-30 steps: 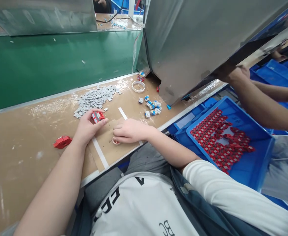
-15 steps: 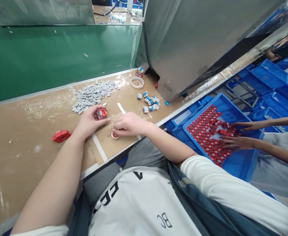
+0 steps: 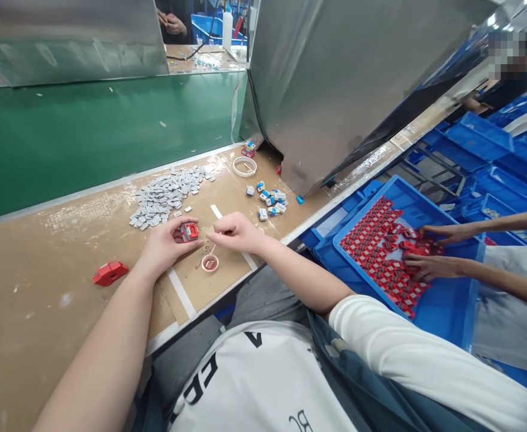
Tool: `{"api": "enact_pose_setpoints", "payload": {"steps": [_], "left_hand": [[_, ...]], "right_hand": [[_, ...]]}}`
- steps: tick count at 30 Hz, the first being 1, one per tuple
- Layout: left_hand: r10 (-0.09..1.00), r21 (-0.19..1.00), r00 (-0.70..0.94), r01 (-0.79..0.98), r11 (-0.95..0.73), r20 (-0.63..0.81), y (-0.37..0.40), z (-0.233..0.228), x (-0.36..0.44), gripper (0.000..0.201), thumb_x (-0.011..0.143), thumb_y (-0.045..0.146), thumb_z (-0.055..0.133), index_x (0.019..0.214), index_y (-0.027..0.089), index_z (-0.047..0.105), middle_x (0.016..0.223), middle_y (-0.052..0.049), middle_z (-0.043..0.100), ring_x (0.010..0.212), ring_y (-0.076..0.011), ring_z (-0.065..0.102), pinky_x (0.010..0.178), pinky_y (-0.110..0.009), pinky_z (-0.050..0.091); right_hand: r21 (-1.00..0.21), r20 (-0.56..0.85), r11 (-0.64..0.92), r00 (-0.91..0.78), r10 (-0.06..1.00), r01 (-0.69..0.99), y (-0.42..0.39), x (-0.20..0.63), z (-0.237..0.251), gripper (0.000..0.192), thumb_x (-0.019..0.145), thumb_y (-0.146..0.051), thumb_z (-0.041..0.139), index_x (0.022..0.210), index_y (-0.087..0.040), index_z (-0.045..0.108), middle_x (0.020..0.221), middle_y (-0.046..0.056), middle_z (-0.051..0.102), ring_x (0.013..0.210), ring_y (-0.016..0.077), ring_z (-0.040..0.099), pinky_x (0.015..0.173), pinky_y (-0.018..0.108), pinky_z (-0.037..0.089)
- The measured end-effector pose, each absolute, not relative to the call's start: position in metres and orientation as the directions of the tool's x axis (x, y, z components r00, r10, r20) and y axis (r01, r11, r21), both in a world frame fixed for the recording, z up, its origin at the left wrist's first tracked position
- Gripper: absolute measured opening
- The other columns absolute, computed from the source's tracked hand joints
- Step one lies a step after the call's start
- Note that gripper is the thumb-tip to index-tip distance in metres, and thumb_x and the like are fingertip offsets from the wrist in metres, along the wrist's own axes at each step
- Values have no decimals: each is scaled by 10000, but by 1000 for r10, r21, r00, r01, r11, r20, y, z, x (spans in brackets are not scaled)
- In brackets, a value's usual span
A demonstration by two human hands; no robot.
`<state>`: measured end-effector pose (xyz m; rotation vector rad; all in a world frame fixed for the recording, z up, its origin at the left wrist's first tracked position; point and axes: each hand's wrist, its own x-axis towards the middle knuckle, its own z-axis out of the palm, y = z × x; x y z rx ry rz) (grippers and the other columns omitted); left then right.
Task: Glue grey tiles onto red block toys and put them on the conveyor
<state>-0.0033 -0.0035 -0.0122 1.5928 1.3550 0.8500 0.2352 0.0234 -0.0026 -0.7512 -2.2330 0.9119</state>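
Bench [image 3: 65,240] brown, taped, green wall behind. Blue tray [image 3: 448,300] at right edge full of red parts (co-worker's two hands [image 3: 430,252] rest in it). Grey chip pile [image 3: 164,195] lies beyond hands. Left hand [image 3: 167,246], grip clenched on red block [image 3: 189,231] just above bench. Right hand [image 3: 239,233] pinches thin stick [image 3: 212,249] over small round cup [image 3: 210,263]. Spare red piece [image 3: 109,272] lies left, apart.

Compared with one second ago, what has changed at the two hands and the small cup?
The right hand has lifted off the cup, which now sits uncovered, and pinches a thin stick above it. A co-worker's hands have come into the blue bin. The left hand holds the red part as before.
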Motion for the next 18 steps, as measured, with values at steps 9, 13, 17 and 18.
{"api": "enact_pose_setpoints", "payload": {"steps": [9,13,17,18], "left_hand": [[985,896,163,443,-25,-52,-5,-8,-1,747,612,665,989,1183,224,796,953,-45,795,814,-262,748,791,-371,623],[984,890,175,454,-47,-37,-5,-4,1,709,620,650,990,1155,224,806,910,-40,791,791,-264,731,746,-356,615],[985,875,172,481,-63,-23,-5,-2,1,694,648,642,977,1173,223,806,920,-43,795,817,-270,732,761,-353,605],[985,874,173,482,-62,-26,-6,-2,1,694,656,642,971,1184,223,805,932,-44,798,830,-272,735,772,-354,602]], "right_hand": [[-775,461,563,-354,814,286,47,204,-11,544,1070,-469,564,663,-229,294,658,-65,275,659,100,309,664,290,254],[-750,427,565,-403,810,342,49,199,-14,545,1084,-424,565,661,-227,283,649,-64,297,670,105,310,669,293,249],[-676,457,611,-417,786,411,47,199,-10,529,1101,-394,541,674,-230,275,660,-54,334,681,113,333,684,300,251],[-652,456,623,-434,777,432,47,200,-8,517,1105,-381,529,678,-229,279,664,-50,346,688,116,343,687,303,250]]}}
